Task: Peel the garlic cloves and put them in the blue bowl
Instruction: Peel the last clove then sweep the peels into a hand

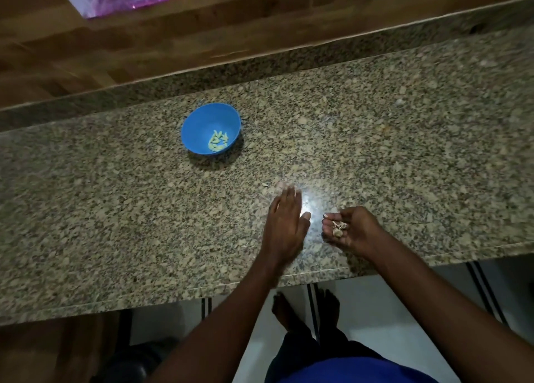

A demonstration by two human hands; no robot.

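Note:
A blue bowl (199,125) stands on the granite counter, left of centre, with several peeled pale garlic cloves (218,142) at its bottom. My left hand (284,223) lies flat on the counter, fingers straight and blurred, palm down, well to the right and nearer than the bowl. My right hand (351,229) is cupped palm up just to its right, cradling a small heap of dry garlic skins (337,229) in its curled fingers. A scrap of skin (265,184) lies on the counter beyond my left fingertips.
The speckled granite counter (404,151) runs across the view, its front edge (318,273) just behind my wrists. A wooden wall (173,35) rises behind its raised back lip. Below the edge are a tiled floor and my bare feet (306,310).

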